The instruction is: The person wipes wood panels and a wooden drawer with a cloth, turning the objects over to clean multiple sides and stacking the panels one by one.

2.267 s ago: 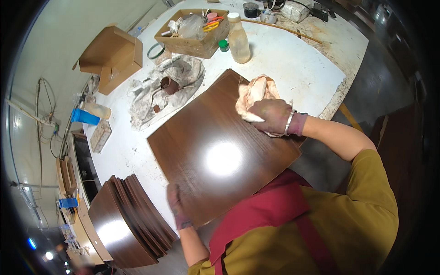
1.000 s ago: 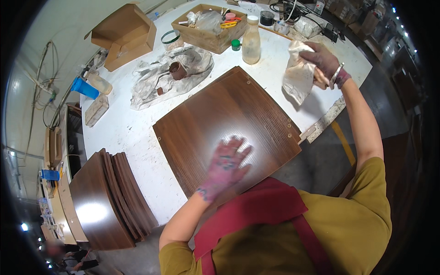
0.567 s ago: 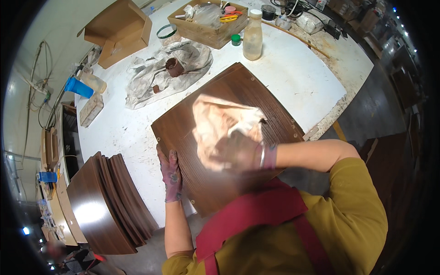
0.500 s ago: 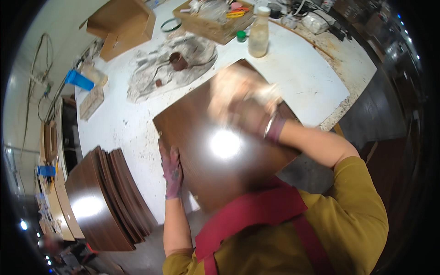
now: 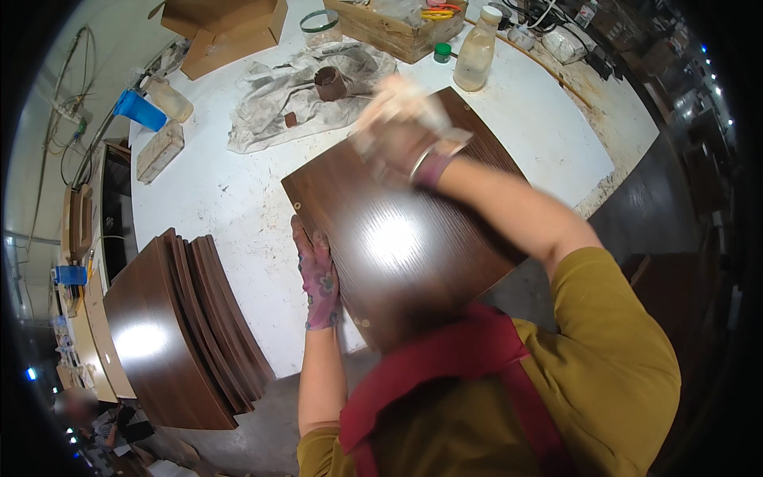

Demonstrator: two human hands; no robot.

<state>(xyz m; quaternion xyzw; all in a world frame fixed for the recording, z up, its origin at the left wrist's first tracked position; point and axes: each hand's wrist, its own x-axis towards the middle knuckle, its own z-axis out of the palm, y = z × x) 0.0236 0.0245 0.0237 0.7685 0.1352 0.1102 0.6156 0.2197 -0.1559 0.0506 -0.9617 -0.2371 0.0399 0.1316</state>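
Observation:
A dark brown wood-grain panel (image 5: 453,230) lies on the white table in front of me, shining where light strikes it. My right hand (image 5: 400,149), gloved and smeared by motion, presses a pale cloth (image 5: 407,102) onto its far part. The fingers are closed on the cloth, though the blur hides their outline. Along the panel's left edge rests my left hand (image 5: 319,278) in a purple patterned glove, fingers stretched out and steadying the side. Small round fittings show along that edge.
Several matching panels (image 5: 151,334) stand stacked at the left. Beyond my panel lie a stained rag (image 5: 270,103) with a brown roll (image 5: 328,83) on it, a clear bottle (image 5: 478,52), a green-capped jar (image 5: 442,52) and open boxes (image 5: 226,32). A blue cup (image 5: 139,110) lies farther left.
My right hand has swept the cloth left across the far part of the panel. The left hand stays at the panel's left edge. The whole view has shifted slightly.

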